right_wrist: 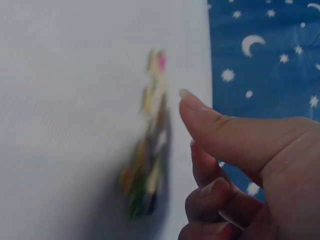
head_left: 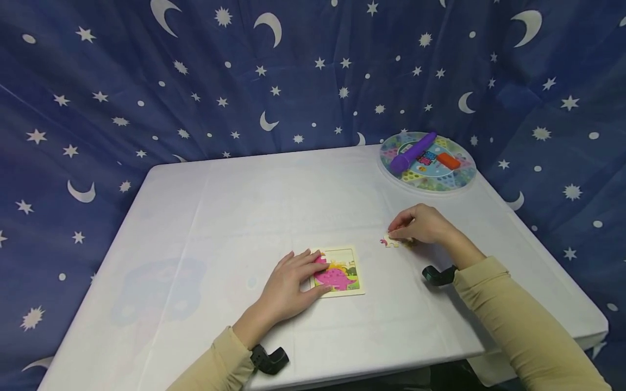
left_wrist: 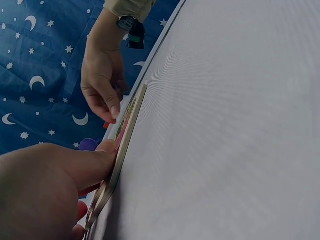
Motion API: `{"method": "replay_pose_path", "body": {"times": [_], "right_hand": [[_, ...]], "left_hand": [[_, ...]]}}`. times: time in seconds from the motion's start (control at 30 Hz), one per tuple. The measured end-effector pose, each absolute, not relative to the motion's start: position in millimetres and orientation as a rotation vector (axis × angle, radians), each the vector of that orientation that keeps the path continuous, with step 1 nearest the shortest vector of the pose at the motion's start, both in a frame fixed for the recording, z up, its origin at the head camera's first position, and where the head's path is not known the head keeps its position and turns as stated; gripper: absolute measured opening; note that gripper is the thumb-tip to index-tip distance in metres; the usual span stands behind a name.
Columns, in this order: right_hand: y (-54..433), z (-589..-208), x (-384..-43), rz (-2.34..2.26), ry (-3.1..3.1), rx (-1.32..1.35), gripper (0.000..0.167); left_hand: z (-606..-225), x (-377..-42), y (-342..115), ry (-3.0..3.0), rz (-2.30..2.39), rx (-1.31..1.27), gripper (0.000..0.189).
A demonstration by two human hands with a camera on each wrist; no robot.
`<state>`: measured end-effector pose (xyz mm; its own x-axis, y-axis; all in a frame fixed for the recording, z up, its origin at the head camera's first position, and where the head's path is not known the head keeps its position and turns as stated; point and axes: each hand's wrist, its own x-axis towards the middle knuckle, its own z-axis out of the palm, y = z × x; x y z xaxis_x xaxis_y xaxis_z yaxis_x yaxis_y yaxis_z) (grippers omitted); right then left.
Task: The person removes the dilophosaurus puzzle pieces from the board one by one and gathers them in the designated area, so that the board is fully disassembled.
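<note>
Key relation: the loose jigsaw pieces [head_left: 391, 243] lie on the table [head_left: 254, 201] under and just beside the fingertips of the right hand [head_left: 424, 224], to the right of and slightly farther than the framed dinosaur jigsaw [head_left: 337, 278]; the right hand is clearly nearer to them than the left. As a group they run roughly left to right, left end showing past the fingertips. Right grip: thumb extended, fingers loosely curled, thumb tip apart from the pieces in the right wrist view; nothing seen pinched. Left hand [head_left: 295, 282]: fingers spread, nearly straight, resting over the jigsaw's left part, thumb at its near edge. Jigsaw: roughly square, pale frame, pink dinosaur with yellow along the back, greenery at right; bare cream backing along the far side. Loose pieces: pale, knobbed edges, pink patch at the left end, green and darker patches at the right; blurred, count not readable. Far right: round printed board [head_left: 434, 184] bearing a purple toy microphone [head_left: 413, 154] and an orange block [head_left: 448, 161].
</note>
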<state>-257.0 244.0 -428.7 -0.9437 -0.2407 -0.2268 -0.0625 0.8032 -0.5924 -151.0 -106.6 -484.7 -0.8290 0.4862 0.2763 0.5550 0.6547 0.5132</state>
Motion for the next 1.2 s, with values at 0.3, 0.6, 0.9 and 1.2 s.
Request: {"method": "replay_pose_path", "body": {"times": [0.3,0.6,0.9,1.2], "right_hand": [[190.5,-414.9,-243.1,-0.914,2.686,-0.450,0.010],[129.0,-417.2,-223.5,-0.853,2.653,-0.602,0.015],[108.1,-423.5,-225.7,-0.915,2.575,-0.416,0.016],[101.1,-428.9,-223.8,-1.041,2.515,-0.317,0.018]], "left_hand": [[-482.8,-153.5,-104.9,-2.789,-0.895,-0.823,0.052],[-484.3,-153.2,-105.4,-2.840,-0.993,-0.664,0.084],[-485.3,-151.8,-108.4,-2.795,-1.110,-0.606,0.083],[-483.8,-152.9,-111.7,-2.799,-1.064,-0.589,0.082]]}}
